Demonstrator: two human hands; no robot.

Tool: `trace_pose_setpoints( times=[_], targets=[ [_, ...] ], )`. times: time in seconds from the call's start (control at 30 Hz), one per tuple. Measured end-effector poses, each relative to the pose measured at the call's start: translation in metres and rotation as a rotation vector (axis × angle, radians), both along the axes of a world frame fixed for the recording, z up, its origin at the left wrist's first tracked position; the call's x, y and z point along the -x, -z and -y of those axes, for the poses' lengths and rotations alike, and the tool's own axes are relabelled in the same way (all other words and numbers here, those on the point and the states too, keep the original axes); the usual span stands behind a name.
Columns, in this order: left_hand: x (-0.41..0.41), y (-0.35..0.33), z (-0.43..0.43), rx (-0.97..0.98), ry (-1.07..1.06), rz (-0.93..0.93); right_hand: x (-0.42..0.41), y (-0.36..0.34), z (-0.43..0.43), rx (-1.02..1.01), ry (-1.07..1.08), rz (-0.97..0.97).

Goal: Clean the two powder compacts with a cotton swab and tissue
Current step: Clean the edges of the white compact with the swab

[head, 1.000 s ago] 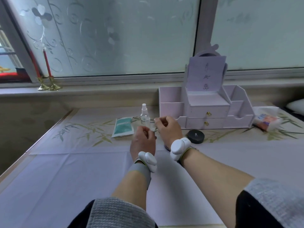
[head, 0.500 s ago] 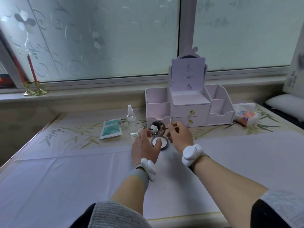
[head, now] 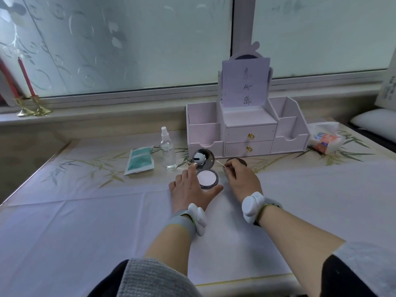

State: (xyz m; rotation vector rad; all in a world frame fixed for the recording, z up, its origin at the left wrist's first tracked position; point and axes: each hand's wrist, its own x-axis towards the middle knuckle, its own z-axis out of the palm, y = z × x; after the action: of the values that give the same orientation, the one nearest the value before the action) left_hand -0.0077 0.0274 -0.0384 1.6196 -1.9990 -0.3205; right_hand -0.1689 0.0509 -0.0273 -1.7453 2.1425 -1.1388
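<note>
An open powder compact (head: 206,178) with a pale pink pan lies on the table, its mirrored lid (head: 203,159) standing upright behind it. My left hand (head: 190,187) holds the compact, thumb at its near edge and index finger touching the lid. My right hand (head: 241,181) pinches a cotton swab (head: 220,164) just right of the compact, tip pointing up and left. A second, dark closed compact (head: 241,161) peeks out behind my right hand, mostly hidden. A tissue pack (head: 324,140) lies at the far right.
A lilac desk organiser with two drawers (head: 248,133) stands behind the compacts. A clear spray bottle (head: 168,152) and a teal sachet (head: 140,159) lie to the left. Two red candles in brass holders (head: 32,103) stand on the window sill. A pale cloth (head: 85,211) covers the table.
The compact has been opened and set flat on the table with its lid up. My right hand has shifted right with the swab. The camera has tilted down and closer.
</note>
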Motion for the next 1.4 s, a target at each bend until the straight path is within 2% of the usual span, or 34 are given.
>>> trace_pose_setpoints(
  times=[0.2,0.43,1.1,1.4],
  targets=[
    [-0.003,0.002,0.010,0.029,0.035,0.012,0.002,0.009,0.001,-0.020,0.006,-0.160],
    [-0.005,0.006,0.012,0.063,0.046,-0.021,0.003,0.015,0.002,-0.013,0.014,-0.204],
    [-0.006,0.008,0.013,0.069,0.053,-0.001,0.000,0.010,-0.006,-0.097,-0.047,-0.157],
    [-0.008,0.007,0.012,0.043,0.060,-0.001,0.000,0.010,-0.003,-0.087,0.011,-0.181]
  ],
)
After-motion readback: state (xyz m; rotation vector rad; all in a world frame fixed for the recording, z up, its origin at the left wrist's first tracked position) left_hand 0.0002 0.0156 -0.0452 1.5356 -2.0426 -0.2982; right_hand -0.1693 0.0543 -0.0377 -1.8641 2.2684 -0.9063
